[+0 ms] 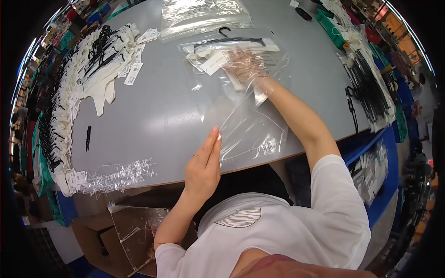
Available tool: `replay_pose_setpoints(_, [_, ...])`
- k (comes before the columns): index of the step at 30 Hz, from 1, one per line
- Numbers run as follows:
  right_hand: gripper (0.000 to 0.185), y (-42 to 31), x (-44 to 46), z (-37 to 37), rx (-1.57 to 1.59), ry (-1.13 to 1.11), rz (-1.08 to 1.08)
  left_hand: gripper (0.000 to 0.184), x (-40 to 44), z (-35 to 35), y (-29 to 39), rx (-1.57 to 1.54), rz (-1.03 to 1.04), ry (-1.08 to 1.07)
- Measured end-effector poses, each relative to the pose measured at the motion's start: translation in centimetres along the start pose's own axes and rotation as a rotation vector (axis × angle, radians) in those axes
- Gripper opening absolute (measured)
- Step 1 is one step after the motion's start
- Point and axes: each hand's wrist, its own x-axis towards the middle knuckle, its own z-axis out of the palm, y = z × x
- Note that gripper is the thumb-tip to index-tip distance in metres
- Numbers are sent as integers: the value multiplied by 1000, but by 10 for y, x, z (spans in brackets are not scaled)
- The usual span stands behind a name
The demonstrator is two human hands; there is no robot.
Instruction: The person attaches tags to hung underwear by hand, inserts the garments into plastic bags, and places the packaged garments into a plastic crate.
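A clear plastic bag lies on the table in front of me, its loose end towards my body. Inside its far part is a white garment on a black hanger, the hook sticking out beyond the bag. A white tag lies on the garment. My right hand is seen through the film, reaching inside the bag, fingers spread over the garment beside the tag. At the bag's near left edge, my left hand has its straight fingers pressed together on the film; its thumb is hidden.
Flat plastic bags are stacked at the far edge. White garments on hangers crowd the left side. Black hangers hang at the right, near a green bin. A pen and clear plastic fasteners lie on the grey table.
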Motion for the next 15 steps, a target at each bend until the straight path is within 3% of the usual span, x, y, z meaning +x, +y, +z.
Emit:
replay_pose_setpoints(2, [73, -1, -60, -48, 85, -239, -113, 40, -1, -7, -7, 41, -1, 0])
replay_pose_setpoints(6, [66, 21, -195, -110, 87, -325, -221, 41, -10, -25, -30, 145, 16, -61])
replay_pose_setpoints(8, [64, 41, -245, -140, 147, -417, -217, 32, -15, -36, -44, 162, 9, -168])
replay_pose_setpoints(10, [61, 60, -264, -169, 295, -499, -164, 25, -5, -54, -39, 138, -17, -255])
replay_pose_setpoints(11, [57, 68, -269, -184, 295, -689, -40, 15, 6, -66, -32, 78, -221, -395])
replay_pose_setpoints(13, [47, 79, -267, -193, 414, -829, 172, 11, 24, -67, -26, 33, -426, -376])
replay_pose_setpoints(15, [42, 91, -253, -180, 535, -784, 258, 19, 55, -49, -17, -12, -379, -152])
